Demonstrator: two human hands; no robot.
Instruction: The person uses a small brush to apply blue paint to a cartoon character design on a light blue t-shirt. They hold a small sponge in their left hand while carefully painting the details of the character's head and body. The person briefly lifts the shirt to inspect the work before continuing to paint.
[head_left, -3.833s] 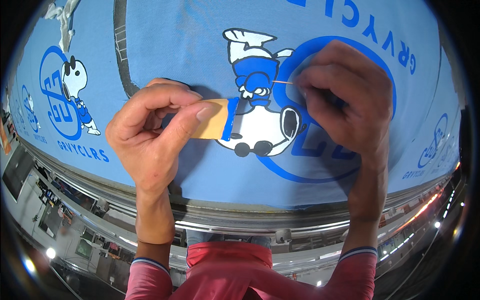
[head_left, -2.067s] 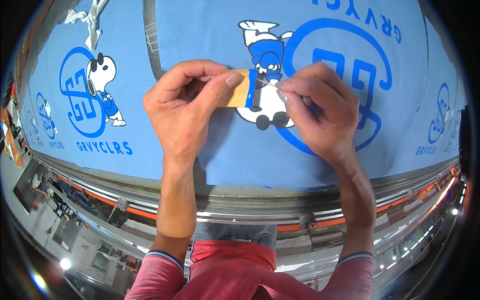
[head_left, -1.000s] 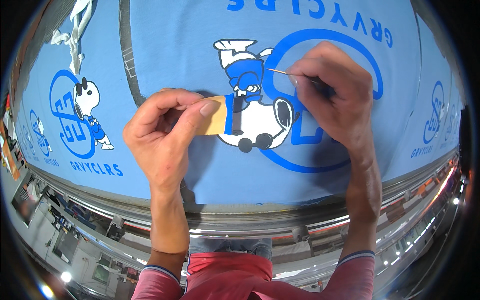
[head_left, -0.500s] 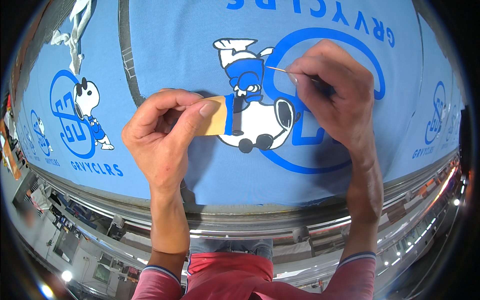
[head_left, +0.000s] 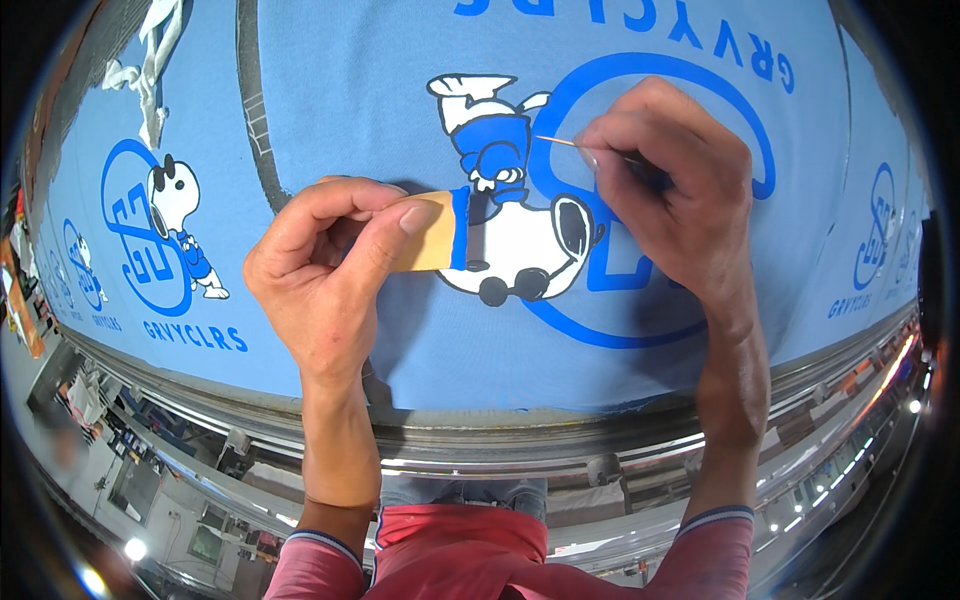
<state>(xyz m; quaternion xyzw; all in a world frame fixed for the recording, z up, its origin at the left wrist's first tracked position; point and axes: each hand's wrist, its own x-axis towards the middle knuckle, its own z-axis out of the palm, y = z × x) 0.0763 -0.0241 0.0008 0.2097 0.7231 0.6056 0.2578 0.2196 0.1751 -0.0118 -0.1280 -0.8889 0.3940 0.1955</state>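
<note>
My left hand (head_left: 325,260) pinches a small tan card (head_left: 428,235) between thumb and fingers. Wet-looking blue paint (head_left: 460,230) coats the card's right edge. In my right hand (head_left: 675,185) is a thin toothpick-like stick (head_left: 557,141), held closed between thumb and fingertips. Its tip points left, close to the blue shirt of a printed cartoon dog (head_left: 520,245); whether it touches the cloth I cannot tell. The dog print lies upside down on light blue fabric (head_left: 350,90), beside a large blue ring design (head_left: 600,335). The card hovers over part of the print.
Another dog print (head_left: 180,205) shows on the fabric panel at the left, beyond a dark strip (head_left: 255,110). Knotted white cloth strips (head_left: 150,80) lie at the upper left. A metal rail (head_left: 500,440) runs along the table's near edge.
Hardly anything differs. My right hand and the stick have shifted very slightly to the right; the left hand keeps the card in place.
</note>
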